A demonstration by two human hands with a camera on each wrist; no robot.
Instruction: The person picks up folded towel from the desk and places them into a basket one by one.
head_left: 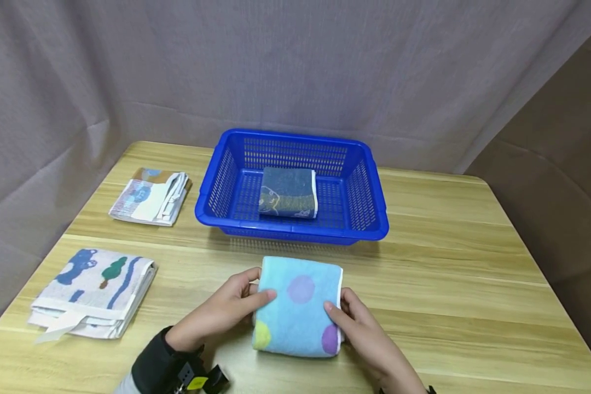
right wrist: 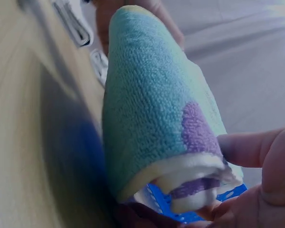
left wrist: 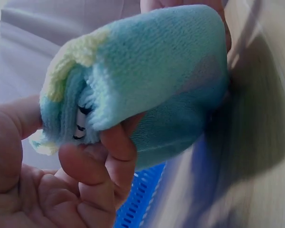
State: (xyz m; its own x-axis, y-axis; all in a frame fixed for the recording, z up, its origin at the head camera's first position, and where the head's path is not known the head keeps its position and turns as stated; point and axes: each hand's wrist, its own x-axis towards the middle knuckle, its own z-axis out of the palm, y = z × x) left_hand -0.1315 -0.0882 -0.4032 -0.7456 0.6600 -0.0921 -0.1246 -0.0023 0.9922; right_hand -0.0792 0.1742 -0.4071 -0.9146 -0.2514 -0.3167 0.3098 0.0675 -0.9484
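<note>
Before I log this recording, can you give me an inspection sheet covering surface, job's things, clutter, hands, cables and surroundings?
Surface: wood-grain table.
Job's things: light-blue spotted towel, folded, between the hands; blue basket beyond it, holding a folded dark towel; bear-patterned towel and brown-and-white towel, both folded, on the table left of the basket.
Clutter: nothing seen.
Hands: left hand pinches the spotted towel's left side; right hand pinches its right side.
Cables: nothing seen.
Surroundings: grey curtain behind; brownish cloth at right.
</note>
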